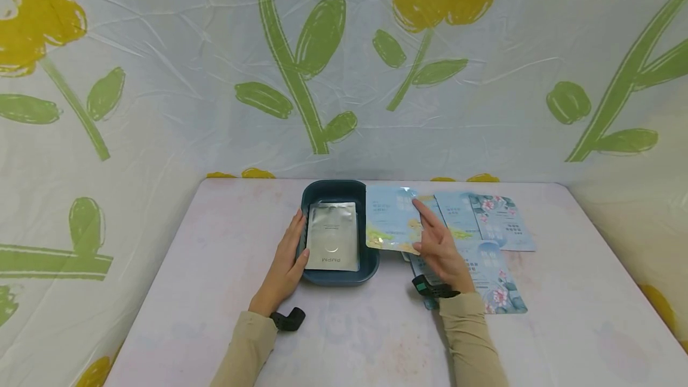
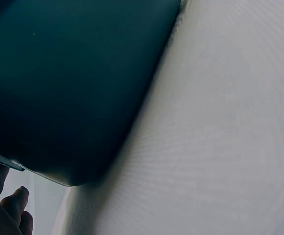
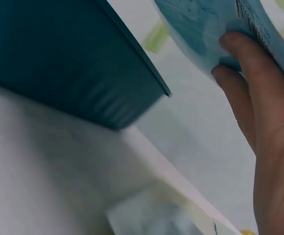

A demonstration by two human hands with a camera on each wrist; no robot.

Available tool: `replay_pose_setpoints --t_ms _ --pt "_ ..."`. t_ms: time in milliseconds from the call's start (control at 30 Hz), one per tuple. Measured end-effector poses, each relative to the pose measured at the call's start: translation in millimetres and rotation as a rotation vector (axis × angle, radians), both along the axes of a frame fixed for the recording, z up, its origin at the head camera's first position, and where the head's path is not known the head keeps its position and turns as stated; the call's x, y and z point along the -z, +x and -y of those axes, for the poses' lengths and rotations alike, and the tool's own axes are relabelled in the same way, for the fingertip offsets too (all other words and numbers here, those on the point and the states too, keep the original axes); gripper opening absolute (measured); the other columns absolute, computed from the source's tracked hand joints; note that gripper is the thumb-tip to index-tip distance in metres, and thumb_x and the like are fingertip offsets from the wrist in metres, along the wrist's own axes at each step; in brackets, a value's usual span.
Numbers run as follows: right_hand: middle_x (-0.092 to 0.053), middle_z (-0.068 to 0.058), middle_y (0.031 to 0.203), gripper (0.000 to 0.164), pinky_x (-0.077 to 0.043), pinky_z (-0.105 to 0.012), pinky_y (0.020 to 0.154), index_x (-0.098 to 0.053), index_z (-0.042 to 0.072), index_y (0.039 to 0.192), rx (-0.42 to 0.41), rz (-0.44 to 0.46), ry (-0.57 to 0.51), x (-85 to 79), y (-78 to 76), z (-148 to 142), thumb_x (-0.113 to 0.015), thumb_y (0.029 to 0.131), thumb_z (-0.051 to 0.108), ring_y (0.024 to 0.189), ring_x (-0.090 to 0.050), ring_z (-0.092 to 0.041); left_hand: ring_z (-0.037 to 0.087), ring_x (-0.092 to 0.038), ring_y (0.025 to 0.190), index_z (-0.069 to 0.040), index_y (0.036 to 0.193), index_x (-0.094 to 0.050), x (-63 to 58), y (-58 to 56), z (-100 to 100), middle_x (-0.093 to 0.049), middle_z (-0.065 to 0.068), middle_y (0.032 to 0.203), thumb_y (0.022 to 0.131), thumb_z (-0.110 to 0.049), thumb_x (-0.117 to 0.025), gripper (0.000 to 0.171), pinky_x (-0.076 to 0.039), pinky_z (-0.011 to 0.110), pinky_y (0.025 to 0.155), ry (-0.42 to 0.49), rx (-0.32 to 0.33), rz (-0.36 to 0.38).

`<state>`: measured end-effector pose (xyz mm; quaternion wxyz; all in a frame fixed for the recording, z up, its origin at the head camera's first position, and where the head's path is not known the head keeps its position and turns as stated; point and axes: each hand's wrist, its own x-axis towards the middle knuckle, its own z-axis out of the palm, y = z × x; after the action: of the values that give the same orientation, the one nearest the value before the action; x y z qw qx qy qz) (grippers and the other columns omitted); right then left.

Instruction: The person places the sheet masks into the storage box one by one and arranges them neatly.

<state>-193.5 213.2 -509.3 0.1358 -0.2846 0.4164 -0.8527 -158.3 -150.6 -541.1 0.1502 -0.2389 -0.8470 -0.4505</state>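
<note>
A silvery face mask packet (image 1: 332, 237) marked PMPM lies in the dark blue basin (image 1: 368, 267). My left hand (image 1: 285, 261) rests along the basin's left rim, its fingers extended and the thumb near the packet. Right of the basin, my right hand (image 1: 438, 249) pinches a light blue face mask packet (image 1: 391, 217) between thumb and fingers. In the right wrist view, this held packet (image 3: 200, 29) is raised beside the basin (image 3: 83, 63), with fingers on its printed face. The left wrist view is mostly filled by the basin's dark outer wall (image 2: 73, 88).
Several blue face mask packets with printed flowers (image 1: 502, 223) lie overlapping at the right, partly beneath my right hand and forearm. The pale table (image 1: 215, 291) meets a flower-patterned cloth backdrop (image 1: 204, 76) at its far edge.
</note>
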Motion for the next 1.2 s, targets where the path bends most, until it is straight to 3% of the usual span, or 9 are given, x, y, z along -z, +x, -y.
replay_pose_setpoints --t_ms 167,300,433,533,600,800,1000,1067,1200 --pt "0.026 -0.005 0.163 0.085 -0.030 -0.030 0.056 -0.003 0.004 0.159 0.006 -0.011 0.101 -4.9 -1.3 16 -0.033 0.087 -0.030 0.054 -0.038 -0.007 0.026 -0.009 0.152 -0.003 0.158 -0.018 2.3 -0.3 1 -0.010 0.012 0.166 0.101 -0.013 -0.046 0.064 -0.010 0.045 0.122 -0.001 -0.002 0.004" --pt "0.019 -0.008 0.165 0.086 -0.038 -0.027 0.057 -0.010 0.005 0.159 0.050 -0.003 0.221 -12.9 -1.0 30 -0.046 0.087 -0.024 0.055 -0.040 -0.002 0.025 -0.009 0.152 -0.005 0.158 -0.017 3.6 -1.2 1 -0.010 0.011 0.166 0.101 -0.012 -0.046 0.065 -0.010 0.044 0.122 -0.005 0.002 0.006" --pt "0.007 -0.008 0.166 0.089 -0.051 -0.022 0.072 -0.012 0.007 0.160 0.067 0.017 0.375 -26.3 -1.3 46 -0.057 0.086 -0.018 0.096 -0.059 -0.002 0.027 -0.010 0.152 -0.004 0.158 -0.018 4.2 -1.7 2 -0.011 0.013 0.165 0.101 -0.012 -0.047 0.065 -0.010 0.042 0.122 -0.007 0.008 -0.008" --pt "0.000 -0.009 0.166 0.092 -0.054 -0.026 0.088 -0.011 0.006 0.159 0.064 0.037 0.461 -36.8 -2.8 60 -0.059 0.085 -0.018 0.137 -0.044 -0.027 0.028 -0.010 0.152 -0.002 0.158 -0.019 4.1 -1.9 3 -0.012 0.015 0.165 0.100 -0.012 -0.047 0.065 -0.010 0.042 0.122 -0.004 0.009 -0.017" --pt "-0.002 -0.009 0.166 0.093 -0.054 -0.028 0.089 -0.012 0.005 0.159 0.070 0.053 0.508 -43.0 -3.5 67 -0.060 0.083 -0.018 0.141 -0.035 -0.037 0.028 -0.010 0.152 -0.002 0.158 -0.019 4.2 -2.2 3 -0.012 0.015 0.165 0.100 -0.012 -0.047 0.065 -0.010 0.041 0.122 -0.008 0.008 -0.020" --pt "-0.003 -0.008 0.166 0.095 -0.053 -0.026 0.083 -0.012 0.006 0.159 0.079 0.079 0.660 -55.0 -6.0 88 -0.061 0.081 -0.018 0.144 -0.016 -0.050 0.028 -0.010 0.152 -0.001 0.157 -0.019 2.4 -1.6 2 -0.012 0.017 0.165 0.098 -0.006 -0.050 0.067 -0.011 0.043 0.122 -0.004 0.019 -0.015" --pt "-0.003 -0.008 0.166 0.095 -0.052 -0.029 0.081 -0.010 0.007 0.159 0.066 0.073 0.728 -58.1 -7.8 106 -0.061 0.082 -0.016 0.144 -0.015 -0.050 0.027 -0.009 0.152 -0.001 0.157 -0.018 0.0 0.3 1 -0.012 0.017 0.165 0.099 -0.005 -0.050 0.067 -0.012 0.046 0.121 -0.003 0.013 -0.007" --pt "-0.004 -0.009 0.166 0.093 -0.051 -0.028 0.081 -0.012 0.007 0.159 0.063 0.068 0.749 -57.0 -7.9 111 -0.061 0.083 -0.015 0.143 -0.025 -0.048 0.027 -0.010 0.152 -0.002 0.158 -0.018 -0.1 0.3 1 -0.012 0.018 0.164 0.099 -0.005 -0.050 0.067 -0.013 0.047 0.121 -0.003 0.012 -0.005" --pt "-0.030 -0.024 0.156 0.079 -0.049 -0.030 0.087 -0.020 0.002 0.157 0.111 0.049 0.812 -54.4 -6.4 117 -0.062 0.091 -0.003 0.119 -0.053 -0.041 0.027 -0.010 0.152 -0.002 0.158 -0.018 0.1 -0.3 1 -0.011 0.016 0.165 0.099 -0.006 -0.050 0.067 -0.014 0.049 0.121 -0.003 0.012 -0.002"
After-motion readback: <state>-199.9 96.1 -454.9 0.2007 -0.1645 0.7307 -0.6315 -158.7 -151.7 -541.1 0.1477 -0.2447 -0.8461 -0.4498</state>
